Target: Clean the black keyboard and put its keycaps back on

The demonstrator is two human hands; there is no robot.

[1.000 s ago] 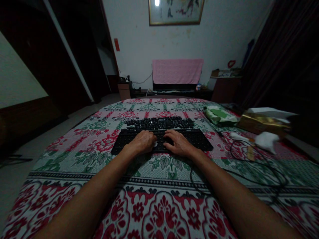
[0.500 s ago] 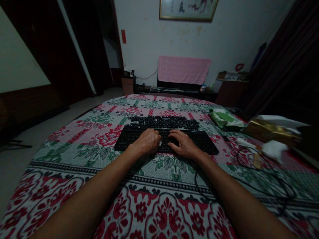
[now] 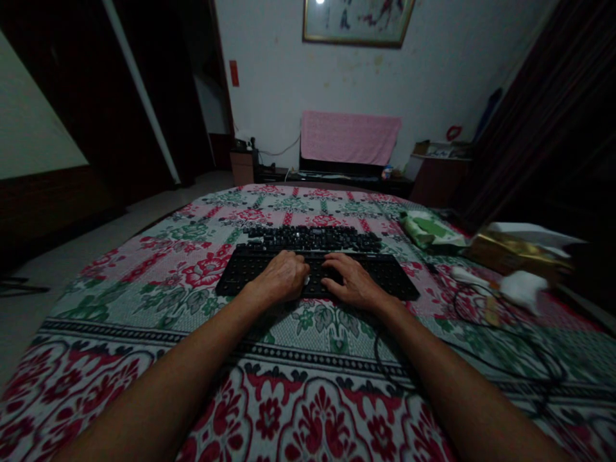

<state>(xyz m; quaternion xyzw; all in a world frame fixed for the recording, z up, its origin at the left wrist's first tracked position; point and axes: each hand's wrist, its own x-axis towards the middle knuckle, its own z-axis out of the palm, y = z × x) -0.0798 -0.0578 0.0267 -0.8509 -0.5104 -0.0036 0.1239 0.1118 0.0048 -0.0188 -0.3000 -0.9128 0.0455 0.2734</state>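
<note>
A black keyboard base (image 3: 389, 276) with its keycaps off lies on the patterned cloth in front of me. My left hand (image 3: 285, 274) is closed over its middle, and a bit of white tissue (image 3: 307, 280) pokes out beside the fingers. Most of that tissue is hidden in the grip. On the keyboard's right half rests my right hand (image 3: 352, 280), fingers spread and thumb apart, holding nothing. Just beyond the keyboard's far edge, many loose black keycaps (image 3: 317, 237) lie in a rough band.
To the right are a green wipes pack (image 3: 430, 229), a gold tissue box (image 3: 514, 253), a crumpled white tissue (image 3: 523, 290) and a looping black cable (image 3: 539, 359). The flowered cloth (image 3: 308, 350) covers the table. A pink towel (image 3: 349, 138) hangs by the far wall.
The whole view has shifted slightly left and down. Both hands keep nearly the same places on the keyboard, the left still closed on the tissue.
</note>
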